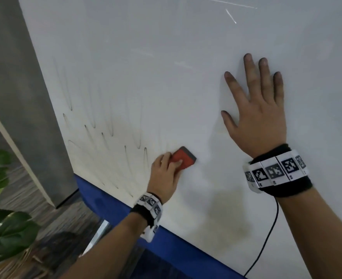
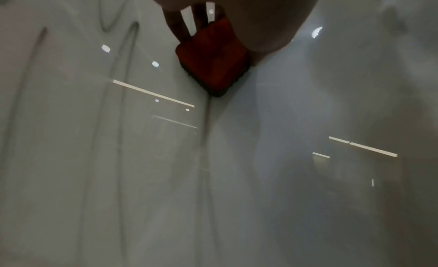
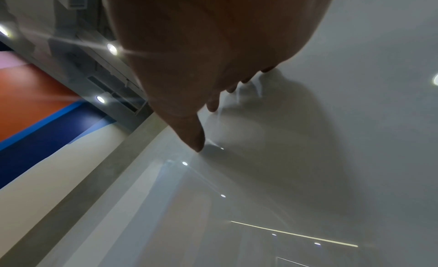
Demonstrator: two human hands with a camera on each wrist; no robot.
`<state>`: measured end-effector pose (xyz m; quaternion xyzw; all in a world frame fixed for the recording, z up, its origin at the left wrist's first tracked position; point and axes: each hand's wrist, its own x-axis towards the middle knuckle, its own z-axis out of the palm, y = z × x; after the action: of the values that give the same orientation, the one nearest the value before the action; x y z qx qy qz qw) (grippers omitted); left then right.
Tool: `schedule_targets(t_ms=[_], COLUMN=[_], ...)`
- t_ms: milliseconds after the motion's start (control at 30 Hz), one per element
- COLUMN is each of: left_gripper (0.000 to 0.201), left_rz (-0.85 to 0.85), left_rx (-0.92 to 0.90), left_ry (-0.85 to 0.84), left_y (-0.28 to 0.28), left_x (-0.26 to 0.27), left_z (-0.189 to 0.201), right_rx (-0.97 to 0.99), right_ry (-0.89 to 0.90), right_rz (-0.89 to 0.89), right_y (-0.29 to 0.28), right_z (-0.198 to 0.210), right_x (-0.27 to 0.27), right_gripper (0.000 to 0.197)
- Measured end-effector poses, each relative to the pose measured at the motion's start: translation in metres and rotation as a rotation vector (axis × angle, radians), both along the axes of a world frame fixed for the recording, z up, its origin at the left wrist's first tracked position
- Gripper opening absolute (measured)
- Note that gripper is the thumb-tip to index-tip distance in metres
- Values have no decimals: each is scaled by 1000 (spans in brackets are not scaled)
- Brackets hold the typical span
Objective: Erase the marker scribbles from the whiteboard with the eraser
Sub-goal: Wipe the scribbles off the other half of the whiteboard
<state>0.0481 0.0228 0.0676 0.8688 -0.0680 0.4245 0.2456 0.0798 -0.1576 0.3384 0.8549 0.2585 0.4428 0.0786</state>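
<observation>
A white whiteboard (image 1: 166,57) fills the head view. Thin dark looping scribbles (image 1: 109,127) cover its lower left part. My left hand (image 1: 166,174) grips a red eraser (image 1: 183,159) with a dark felt edge and presses it on the board just right of the scribbles. In the left wrist view the eraser (image 2: 213,61) sits flat on the board (image 2: 308,121) with fingers over its top, scribbles (image 2: 128,46) to its left. My right hand (image 1: 254,109) lies flat on the board, fingers spread, to the right of the eraser; its fingers (image 3: 196,136) touch the board (image 3: 355,83).
A blue band (image 1: 109,200) runs along the board's lower edge. A grey pillar (image 1: 25,97) stands left of the board. Green plant leaves (image 1: 3,218) sit at the lower left. A black cable (image 1: 266,238) hangs from my right wristband.
</observation>
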Motion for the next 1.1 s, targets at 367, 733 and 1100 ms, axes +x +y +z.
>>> schedule_targets(t_ms=[367,733,1100], left_gripper=[44,43,39], left_rz=[263,235,166], left_rx=[-522,-535,-426], left_ry=[30,30,166], left_y=[59,113,47], left_x=[28,26,1], left_z=[46,42,-22], right_rx=[39,126,247], right_ry=[18,34,26], right_rz=[-15,-61,-153], right_y=[7,22,59], right_z=[-8,-17,-33], right_x=[0,-1,-1], right_gripper=[78,78,86])
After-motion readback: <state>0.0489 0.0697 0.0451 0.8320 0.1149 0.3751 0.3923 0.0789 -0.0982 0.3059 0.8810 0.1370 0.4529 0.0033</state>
